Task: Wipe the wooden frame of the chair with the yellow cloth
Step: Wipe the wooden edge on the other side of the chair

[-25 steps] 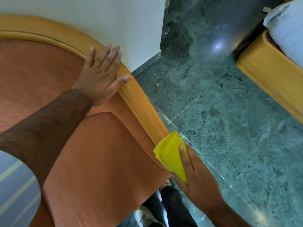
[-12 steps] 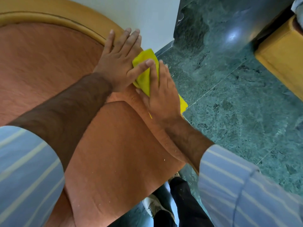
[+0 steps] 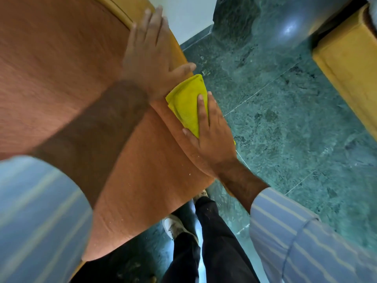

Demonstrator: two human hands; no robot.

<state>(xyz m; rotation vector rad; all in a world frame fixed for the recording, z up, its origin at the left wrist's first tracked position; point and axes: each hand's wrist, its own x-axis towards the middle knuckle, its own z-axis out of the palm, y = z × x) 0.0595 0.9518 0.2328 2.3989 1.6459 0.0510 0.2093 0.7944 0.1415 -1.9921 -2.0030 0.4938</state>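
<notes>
The chair has rust-orange upholstery (image 3: pixel 51 78) and a curved light wooden frame (image 3: pixel 177 52) along its right edge. My left hand (image 3: pixel 151 64) lies flat on that frame, fingers spread, holding nothing. Just below it, my right hand (image 3: pixel 210 137) presses a folded yellow cloth (image 3: pixel 186 101) onto the frame's edge. The cloth touches the left thumb. My hands and the cloth hide most of the frame here.
Green marble floor (image 3: pixel 285 129) lies to the right of the chair. A light wooden bed frame (image 3: pixel 346 58) stands at the upper right. A white wall (image 3: pixel 189 13) is behind the chair. My legs and a white shoe (image 3: pixel 177 227) are below the seat.
My right hand first ran the cloth up the frame to beside the left hand, then slid it back down a little. The view has tilted and shifted.
</notes>
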